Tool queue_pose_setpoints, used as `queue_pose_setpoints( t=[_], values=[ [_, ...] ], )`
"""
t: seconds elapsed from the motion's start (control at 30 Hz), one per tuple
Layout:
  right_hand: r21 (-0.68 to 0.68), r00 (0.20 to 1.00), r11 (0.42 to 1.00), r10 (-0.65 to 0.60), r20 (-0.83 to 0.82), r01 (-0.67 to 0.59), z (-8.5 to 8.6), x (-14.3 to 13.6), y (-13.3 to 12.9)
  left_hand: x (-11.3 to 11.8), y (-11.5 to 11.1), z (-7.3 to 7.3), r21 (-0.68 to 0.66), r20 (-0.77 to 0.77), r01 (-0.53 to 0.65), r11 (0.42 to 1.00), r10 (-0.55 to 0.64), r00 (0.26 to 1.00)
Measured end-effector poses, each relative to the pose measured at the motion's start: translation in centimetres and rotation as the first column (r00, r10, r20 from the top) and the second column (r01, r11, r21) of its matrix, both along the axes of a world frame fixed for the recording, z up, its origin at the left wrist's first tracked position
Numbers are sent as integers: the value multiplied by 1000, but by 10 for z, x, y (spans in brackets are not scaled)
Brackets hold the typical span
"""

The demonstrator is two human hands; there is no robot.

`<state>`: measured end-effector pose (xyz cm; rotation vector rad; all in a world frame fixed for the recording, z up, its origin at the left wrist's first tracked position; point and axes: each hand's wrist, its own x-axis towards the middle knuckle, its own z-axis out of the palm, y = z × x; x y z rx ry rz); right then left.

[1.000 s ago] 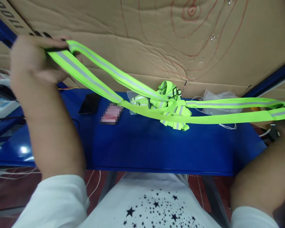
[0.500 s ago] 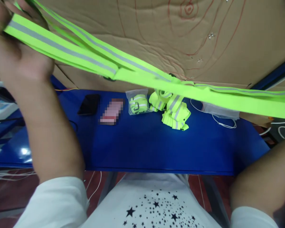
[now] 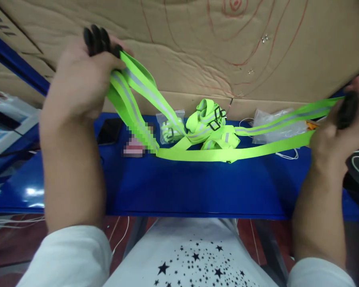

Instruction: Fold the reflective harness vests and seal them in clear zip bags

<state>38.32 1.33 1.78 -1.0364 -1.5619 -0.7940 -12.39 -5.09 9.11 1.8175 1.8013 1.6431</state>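
A neon yellow-green reflective strap point(image 3: 197, 154) with a grey stripe sags in a long loop between my hands, over the blue table. My left hand point(image 3: 83, 75), raised at the upper left, is closed on one end, where the strap doubles into two bands. At the far right my right hand point(image 3: 332, 135) grips the other end. Dark coverings show on the fingers of both hands. Behind the sagging strap lies a heap of similar straps point(image 3: 205, 115) with black buckles point(image 3: 217, 118). A clear plastic bag point(image 3: 167, 131) with a coiled strap inside sits left of the heap, partly hidden.
The blue table point(image 3: 197, 191) runs across in front of me. On it lie a black phone point(image 3: 110, 131), a pixelated pink item point(image 3: 133, 149) and, at right, a clear plastic bag point(image 3: 263, 123) with a white cable point(image 3: 288, 154). Cardboard point(image 3: 185, 52) with red lines stands behind.
My left hand has moved right and my right hand has come into view at the right. The strap, stretched taut and higher before, now hangs lower and slack. Buckles on the heap are now uncovered.
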Motion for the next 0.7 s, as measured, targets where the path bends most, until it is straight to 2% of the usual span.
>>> queue_pose_setpoints(
  t=[0.03, 0.07, 0.13, 0.2, 0.3, 0.37, 0.47, 0.6, 0.7],
  values=[
    [4, 996, 998, 59, 60, -59, 4, -23, -7, 7, -2, -2, -33, -4, 74, 997, -75, 997],
    [-58, 982, 990, 136, 132, -129, 8, -46, -15, 15, -6, -4, -54, -52, 124, 991, -127, 991],
    [-226, 923, 957, 247, 296, -184, 17, -91, -28, 37, -13, -13, -46, -247, 221, 974, -225, 943],
    [-396, 846, 902, 340, 411, -171, 26, -131, -38, 63, -21, -24, 5, -493, 198, 980, -170, 853],
    [-488, 795, 857, 409, 449, -165, 35, -172, -44, 94, -27, -40, 21, -690, 160, 987, -102, 716],
    [-501, 802, 849, 412, 432, -167, 37, -187, -44, 105, -27, -47, -10, -685, 108, 994, -86, 724],
    [-472, 819, 869, 373, 435, -145, 36, -197, -45, 108, -24, -52, -48, -623, 74, 996, -87, 778],
    [-432, 811, 897, 323, 487, -98, 30, -199, -45, 109, -22, -54, -66, -621, 112, 992, -129, 773],
    [-441, 808, 893, 325, 491, -91, 26, -197, -42, 111, -21, -56, -61, -618, 150, 987, -155, 771]
  ],
)
